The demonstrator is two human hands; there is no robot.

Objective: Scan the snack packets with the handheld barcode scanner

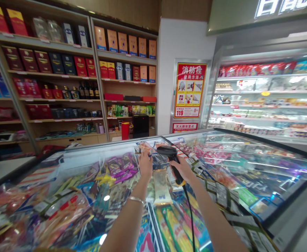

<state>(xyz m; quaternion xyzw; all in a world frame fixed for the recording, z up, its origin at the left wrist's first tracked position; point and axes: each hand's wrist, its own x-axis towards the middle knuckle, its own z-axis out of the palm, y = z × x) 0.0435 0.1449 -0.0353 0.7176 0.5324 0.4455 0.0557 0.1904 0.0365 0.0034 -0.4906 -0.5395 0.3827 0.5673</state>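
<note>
My right hand (181, 168) is wrapped round the handle of a black barcode scanner (167, 151), whose head points left toward my other hand. A black cable runs down from its handle. Farther left, my left hand (145, 163) grips a clear plastic food packet (144, 147) near the far wall of the chest freezer, its fingertips partly hidden by the wrap. Just below the two hands lies a pale packet with a gold edge (161, 187). Purple ice cream wrappers (120, 166) are heaped to the left of my left hand.
The chest freezer's rim (111, 144) runs across the middle, with a glass lid (234, 150) over its right part. Yellow and green wrappers (176, 227) fill a near basket. Shelves with boxes (76, 99) stand behind, and a refrigerated display (269, 105) is at the right.
</note>
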